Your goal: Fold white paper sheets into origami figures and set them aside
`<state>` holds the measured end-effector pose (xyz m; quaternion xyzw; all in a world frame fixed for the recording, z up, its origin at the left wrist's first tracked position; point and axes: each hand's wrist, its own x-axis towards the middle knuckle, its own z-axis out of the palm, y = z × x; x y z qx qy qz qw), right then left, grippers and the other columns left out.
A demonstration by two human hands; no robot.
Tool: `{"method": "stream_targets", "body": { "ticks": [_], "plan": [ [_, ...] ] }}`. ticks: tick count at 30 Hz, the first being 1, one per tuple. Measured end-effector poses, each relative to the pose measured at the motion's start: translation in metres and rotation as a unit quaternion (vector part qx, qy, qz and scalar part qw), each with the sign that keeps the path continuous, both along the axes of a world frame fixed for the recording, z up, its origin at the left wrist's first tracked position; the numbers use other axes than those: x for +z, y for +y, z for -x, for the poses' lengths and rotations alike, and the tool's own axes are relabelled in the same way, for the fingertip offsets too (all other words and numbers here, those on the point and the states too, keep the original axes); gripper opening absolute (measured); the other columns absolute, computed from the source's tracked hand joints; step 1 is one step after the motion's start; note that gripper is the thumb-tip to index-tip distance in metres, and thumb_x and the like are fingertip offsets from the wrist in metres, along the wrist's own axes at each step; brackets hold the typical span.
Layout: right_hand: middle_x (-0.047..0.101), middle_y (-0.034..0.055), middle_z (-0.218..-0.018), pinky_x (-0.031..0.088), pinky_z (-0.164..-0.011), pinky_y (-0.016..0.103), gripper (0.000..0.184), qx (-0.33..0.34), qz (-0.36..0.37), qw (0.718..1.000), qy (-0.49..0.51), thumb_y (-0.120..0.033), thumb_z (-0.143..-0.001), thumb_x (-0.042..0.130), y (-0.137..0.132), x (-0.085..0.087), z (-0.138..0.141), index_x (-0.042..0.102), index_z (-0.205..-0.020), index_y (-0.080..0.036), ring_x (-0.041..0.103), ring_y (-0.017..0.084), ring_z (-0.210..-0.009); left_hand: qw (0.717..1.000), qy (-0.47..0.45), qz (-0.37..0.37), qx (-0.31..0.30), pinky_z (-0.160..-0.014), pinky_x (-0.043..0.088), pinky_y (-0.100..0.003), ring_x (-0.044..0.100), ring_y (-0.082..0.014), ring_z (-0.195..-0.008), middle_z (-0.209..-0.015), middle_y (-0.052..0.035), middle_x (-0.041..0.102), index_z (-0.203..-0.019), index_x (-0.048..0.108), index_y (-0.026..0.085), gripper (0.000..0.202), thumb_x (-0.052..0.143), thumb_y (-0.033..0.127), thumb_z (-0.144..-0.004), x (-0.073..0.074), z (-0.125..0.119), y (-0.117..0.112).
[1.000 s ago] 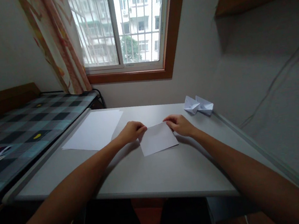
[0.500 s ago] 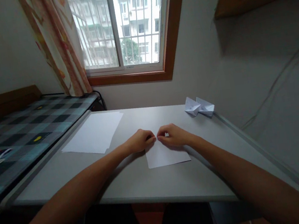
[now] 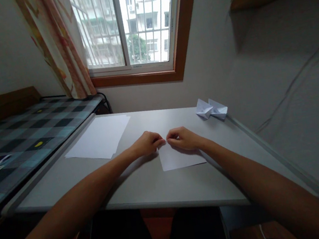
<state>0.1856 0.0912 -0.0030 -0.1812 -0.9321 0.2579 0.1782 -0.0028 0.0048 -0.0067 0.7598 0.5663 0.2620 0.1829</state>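
Observation:
A small folded white paper (image 3: 181,158) lies on the grey desk (image 3: 145,185) in front of me. My left hand (image 3: 147,142) and my right hand (image 3: 182,138) meet at its far edge, fingertips almost touching. Each hand has its fingers curled and pinched on the paper's top edge. The paper's near part lies flat on the desk.
A stack of white sheets (image 3: 100,136) lies at the desk's left. Two folded paper figures (image 3: 211,109) sit at the far right corner. A bed with a checked cover (image 3: 28,134) adjoins the desk on the left. Window (image 3: 131,24) and curtain (image 3: 60,50) behind.
My hands came together from the paper's two far corners to the middle of its far edge. The paper turned and shifted slightly to the right.

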Motion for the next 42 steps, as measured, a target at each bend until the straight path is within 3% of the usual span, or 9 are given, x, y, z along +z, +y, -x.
{"method": "stream_targets", "body": {
  "ticks": [7, 14, 19, 28, 37, 42],
  "plan": [
    [0.067, 0.0035, -0.072, 0.041, -0.060, 0.023, 0.019, -0.015, -0.005, 1.000, 0.001, -0.023, -0.079, 0.052, 0.001, -0.002, 0.000, 0.070, -0.078, -0.015, 0.056, 0.012, -0.063, 1.000, 0.005, 0.006, 0.020, -0.055, 0.037, -0.021, 0.053, -0.0103, -0.052, -0.054, -0.0004, 0.062, -0.069, 0.068, 0.014, 0.026, 0.054, 0.030, -0.085, 0.000, 0.001, 0.000],
    [0.068, 0.0055, -0.074, 0.042, -0.060, 0.024, 0.026, 0.005, 0.001, 1.000, 0.016, -0.035, -0.083, 0.055, -0.007, 0.000, 0.005, 0.071, -0.081, -0.014, 0.057, 0.013, -0.063, 1.000, 0.018, -0.022, -0.011, -0.054, 0.038, -0.019, 0.054, -0.0088, -0.050, -0.054, -0.0001, 0.062, -0.073, 0.068, 0.012, 0.023, 0.053, 0.025, -0.085, 0.005, -0.003, -0.005],
    [0.068, 0.0047, -0.071, 0.042, -0.060, 0.024, 0.022, -0.007, 0.029, 0.999, -0.029, -0.030, -0.079, 0.057, 0.007, 0.004, -0.005, 0.071, -0.078, -0.013, 0.057, 0.013, -0.063, 1.000, 0.006, -0.022, -0.016, -0.053, 0.040, -0.019, 0.055, -0.0085, -0.049, -0.053, 0.0005, 0.061, -0.075, 0.068, 0.012, 0.018, 0.055, 0.022, -0.083, 0.010, 0.002, -0.006],
    [0.060, 0.0014, -0.060, 0.036, -0.051, 0.023, 0.023, -0.067, 0.068, 0.994, -0.048, -0.035, -0.075, 0.060, 0.049, 0.005, -0.042, 0.068, -0.071, -0.014, 0.049, 0.011, -0.053, 0.998, -0.053, 0.001, 0.043, -0.049, 0.040, -0.018, 0.051, -0.0070, -0.042, -0.046, 0.0020, 0.057, -0.071, 0.066, 0.011, 0.019, 0.056, 0.024, -0.081, 0.009, 0.027, 0.003],
    [0.064, 0.0035, -0.063, 0.040, -0.056, 0.025, 0.023, -0.084, 0.122, 0.989, 0.000, -0.036, -0.071, 0.061, 0.055, 0.004, -0.047, 0.064, -0.066, -0.014, 0.054, 0.012, -0.056, 0.990, -0.114, 0.035, 0.075, -0.045, 0.037, -0.017, 0.048, -0.0055, -0.038, -0.045, 0.0016, 0.056, -0.063, 0.060, 0.012, 0.022, 0.056, 0.025, -0.081, 0.004, 0.042, 0.010],
    [0.065, 0.0044, -0.066, 0.046, -0.064, 0.028, 0.024, -0.114, 0.174, 0.976, 0.058, -0.039, -0.071, 0.062, 0.055, 0.003, -0.047, 0.063, -0.069, -0.015, 0.058, 0.013, -0.062, 0.980, -0.153, 0.032, 0.123, -0.043, 0.037, -0.017, 0.049, -0.0061, -0.039, -0.047, 0.0005, 0.057, -0.064, 0.061, 0.012, 0.020, 0.058, 0.024, -0.080, 0.006, 0.045, 0.011]
  ]
}}
